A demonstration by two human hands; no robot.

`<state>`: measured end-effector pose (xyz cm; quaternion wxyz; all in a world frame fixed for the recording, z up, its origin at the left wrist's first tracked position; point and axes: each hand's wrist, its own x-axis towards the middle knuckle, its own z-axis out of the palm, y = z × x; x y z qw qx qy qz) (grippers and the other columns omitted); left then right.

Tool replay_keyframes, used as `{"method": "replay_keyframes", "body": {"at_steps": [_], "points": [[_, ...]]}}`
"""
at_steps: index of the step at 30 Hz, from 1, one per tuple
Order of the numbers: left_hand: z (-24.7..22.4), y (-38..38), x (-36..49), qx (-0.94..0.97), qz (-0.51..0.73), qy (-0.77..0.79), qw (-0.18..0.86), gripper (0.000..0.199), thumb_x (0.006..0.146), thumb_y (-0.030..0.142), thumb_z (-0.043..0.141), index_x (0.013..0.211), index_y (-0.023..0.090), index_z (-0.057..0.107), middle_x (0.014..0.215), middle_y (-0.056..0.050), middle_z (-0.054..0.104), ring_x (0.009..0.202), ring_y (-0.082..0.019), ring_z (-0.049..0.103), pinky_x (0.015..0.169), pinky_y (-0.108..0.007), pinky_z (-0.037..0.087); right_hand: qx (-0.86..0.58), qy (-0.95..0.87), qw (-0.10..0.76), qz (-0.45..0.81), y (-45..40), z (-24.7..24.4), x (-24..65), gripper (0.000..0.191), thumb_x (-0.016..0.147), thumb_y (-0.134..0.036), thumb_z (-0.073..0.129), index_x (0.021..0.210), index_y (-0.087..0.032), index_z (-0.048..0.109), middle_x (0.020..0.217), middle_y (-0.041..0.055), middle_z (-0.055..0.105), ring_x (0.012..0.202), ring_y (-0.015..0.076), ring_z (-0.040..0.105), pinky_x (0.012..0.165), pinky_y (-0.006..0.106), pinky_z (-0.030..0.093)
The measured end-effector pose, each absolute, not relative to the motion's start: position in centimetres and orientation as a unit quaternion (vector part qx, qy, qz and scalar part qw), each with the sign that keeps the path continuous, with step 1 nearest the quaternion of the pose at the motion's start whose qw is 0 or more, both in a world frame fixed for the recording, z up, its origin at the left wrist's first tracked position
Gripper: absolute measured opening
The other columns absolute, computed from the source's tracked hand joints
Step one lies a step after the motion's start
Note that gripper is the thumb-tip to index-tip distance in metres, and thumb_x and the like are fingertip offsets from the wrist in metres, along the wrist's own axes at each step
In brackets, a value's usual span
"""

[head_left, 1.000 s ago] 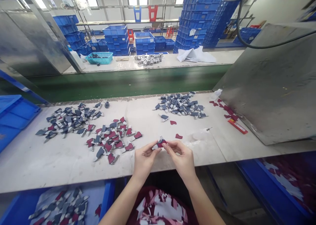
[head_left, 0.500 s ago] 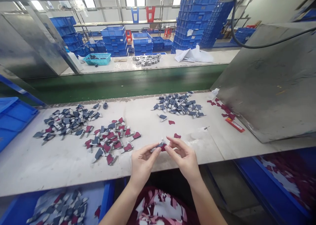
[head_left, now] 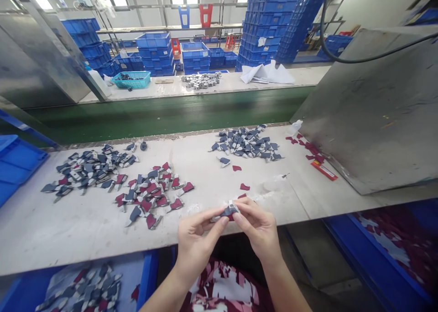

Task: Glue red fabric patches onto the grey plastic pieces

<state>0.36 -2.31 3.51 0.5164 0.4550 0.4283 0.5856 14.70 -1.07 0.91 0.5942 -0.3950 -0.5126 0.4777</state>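
Between my two hands, over the front edge of the white table point(head_left: 191, 166), is a small grey, white and maroon part point(head_left: 230, 210). My left hand point(head_left: 198, 236) pinches its left end, and my right hand point(head_left: 258, 225) grips its right side. Fingertips cover some of the part. Just beyond my right hand lie loose maroon pieces point(head_left: 244, 186). A pile of dark grey and white parts point(head_left: 246, 143) sits farther back. To the left are a mixed maroon and grey pile point(head_left: 153, 191) and another mostly grey pile point(head_left: 92, 166).
A metal box point(head_left: 376, 111) stands at the right, with a red packet point(head_left: 324, 170) beside it. Blue bins sit below the table at lower left point(head_left: 147, 275) and lower right point(head_left: 372, 262). A green belt point(head_left: 191, 116) runs behind the table.
Both hands have come slightly nearer to me with the part. My right fingers, raised and spread before, have closed onto it. The whole view has shifted slightly.
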Motion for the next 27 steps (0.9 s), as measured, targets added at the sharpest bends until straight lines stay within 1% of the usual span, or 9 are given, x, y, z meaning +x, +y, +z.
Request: {"method": "replay_keyframes", "body": {"at_steps": [6, 11, 16, 21, 25, 27], "points": [[4.2, -2.5, 0.8, 0.468, 0.609, 0.433, 0.472, 0.022, 0.075, 0.006, 0.076, 0.091, 0.02, 0.082, 0.089, -0.004, 0.081, 0.077, -0.022, 0.079, 0.071, -0.022, 0.065, -0.412, -0.503, 0.625, 0.432, -1.5, 1.0, 13.9, 0.018, 0.087, -0.023, 0.069, 0.101, -0.03, 0.079, 0.086, 0.0025, 0.068, 0.079, 0.0143, 0.065, 0.068, 0.023, 0.056], [4.1, -2.8, 1.1, 0.484, 0.625, 0.439, 0.428, 0.026, 0.073, 0.002, 0.075, 0.09, 0.021, 0.082, 0.089, -0.003, 0.081, 0.077, -0.021, 0.079, 0.07, -0.02, 0.065, -0.426, -0.46, 0.638, 0.447, -1.9, 0.8, 13.0, 0.017, 0.087, -0.024, 0.069, 0.099, -0.03, 0.078, 0.086, 0.0012, 0.067, 0.079, 0.0138, 0.064, 0.069, 0.022, 0.054], [4.1, -2.6, 1.1, 0.472, 0.636, 0.428, 0.436, 0.031, 0.073, -0.001, 0.074, 0.09, 0.023, 0.082, 0.088, -0.001, 0.081, 0.077, -0.02, 0.079, 0.073, -0.019, 0.064, -0.429, -0.477, 0.622, 0.448, -2.0, 0.9, 13.1, 0.018, 0.089, -0.025, 0.067, 0.103, -0.031, 0.077, 0.09, 0.0015, 0.067, 0.081, 0.0142, 0.064, 0.068, 0.022, 0.054], [3.9, -2.8, 1.2, 0.476, 0.639, 0.434, 0.42, 0.028, 0.073, 0.001, 0.075, 0.092, 0.022, 0.082, 0.089, -0.004, 0.081, 0.077, -0.022, 0.079, 0.071, -0.021, 0.065, -0.441, -0.47, 0.634, 0.428, -2.3, 0.6, 12.7, 0.016, 0.09, -0.027, 0.066, 0.101, -0.03, 0.077, 0.09, 0.0021, 0.067, 0.081, 0.0149, 0.063, 0.068, 0.023, 0.053], [3.3, -3.1, 1.3, 0.482, 0.637, 0.444, 0.407, 0.025, 0.075, 0.005, 0.076, 0.094, 0.022, 0.081, 0.092, -0.005, 0.081, 0.08, -0.022, 0.079, 0.072, -0.022, 0.065, -0.444, -0.425, 0.645, 0.455, -2.5, 0.1, 12.1, 0.013, 0.089, -0.028, 0.068, 0.097, -0.028, 0.077, 0.093, 0.0026, 0.066, 0.083, 0.0152, 0.063, 0.07, 0.023, 0.054], [3.1, -3.1, 1.3, 0.478, 0.637, 0.446, 0.408, 0.023, 0.077, 0.007, 0.077, 0.094, 0.022, 0.081, 0.091, -0.004, 0.081, 0.079, -0.021, 0.079, 0.073, -0.021, 0.065, -0.443, -0.422, 0.636, 0.47, -2.4, 0.1, 12.2, 0.012, 0.089, -0.029, 0.068, 0.095, -0.027, 0.077, 0.093, 0.0028, 0.066, 0.083, 0.0153, 0.063, 0.07, 0.023, 0.054]]}}
